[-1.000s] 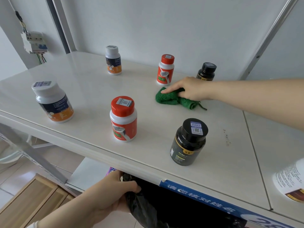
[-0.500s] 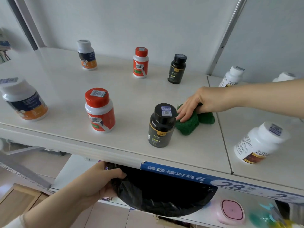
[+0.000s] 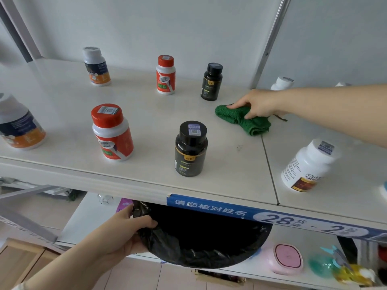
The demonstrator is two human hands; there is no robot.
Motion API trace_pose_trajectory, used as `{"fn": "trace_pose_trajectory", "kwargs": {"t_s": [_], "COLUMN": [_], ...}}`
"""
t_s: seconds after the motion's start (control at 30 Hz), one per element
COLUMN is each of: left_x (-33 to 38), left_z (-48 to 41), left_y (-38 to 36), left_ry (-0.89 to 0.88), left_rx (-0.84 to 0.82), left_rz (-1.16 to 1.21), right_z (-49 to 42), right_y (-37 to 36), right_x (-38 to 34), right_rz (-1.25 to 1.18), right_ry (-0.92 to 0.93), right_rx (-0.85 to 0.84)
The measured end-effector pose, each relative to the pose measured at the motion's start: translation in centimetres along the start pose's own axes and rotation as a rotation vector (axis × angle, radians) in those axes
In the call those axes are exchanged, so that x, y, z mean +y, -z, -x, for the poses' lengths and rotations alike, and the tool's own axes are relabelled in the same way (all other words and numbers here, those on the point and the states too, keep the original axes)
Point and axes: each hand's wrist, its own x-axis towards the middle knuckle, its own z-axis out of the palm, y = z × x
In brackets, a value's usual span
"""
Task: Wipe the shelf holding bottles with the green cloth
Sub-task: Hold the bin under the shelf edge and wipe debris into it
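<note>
Down low, a black bag [image 3: 205, 243] gapes wide open, its crinkled rim rolled outward. Right above it runs a blue label strip [image 3: 209, 208], white characters and a big 28 on it. On the lower shelf [image 3: 92, 216] sits a pink rounded case [image 3: 288, 258]. Beside it, teal [image 3: 320, 265] and yellow [image 3: 354, 273] bits, possibly clips, are too blurred to call. A sliver of purple [image 3: 123, 205] peeks out left of the bag. Beneath, a cardboard box [image 3: 219, 279] edge shows over the tiled floor [image 3: 146, 277]. Far left, a slotted grey bracket [image 3: 25, 222] slants above a wooden cabinet [image 3: 18, 256]. Up top, a metal upright [image 3: 270, 40] leans across the pale wall [image 3: 167, 24].
</note>
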Motion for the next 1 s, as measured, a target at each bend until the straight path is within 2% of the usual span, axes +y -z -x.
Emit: {"fn": "trace_pose_trajectory", "kwargs": {"t_s": [0.23,0.67,0.83,1.0], "left_x": [-0.7,-2.1,-2.6,-3.4], "left_z": [0.6,1.7,2.4,2.8], "left_y": [-1.4,-2.5,-2.8,-2.9], "left_ry": [-0.041,-0.012,-0.018,0.002], "left_rx": [0.024,-0.084,-0.089,-0.094], "left_rz": [0.027,0.016,0.018,0.044], "right_z": [4.5,13.8,17.1,20.5], "right_y": [-1.2,-4.7,-6.8,-10.1], "right_x": [-2.5,-8.9,-9.5,-10.1], "right_rz": [-0.126,-0.056,-0.171,-0.337], "right_ry": [0.025,-0.061,-0.056,-0.032], "right_rx": [-0.058,-0.023,0.092,0.319]}}
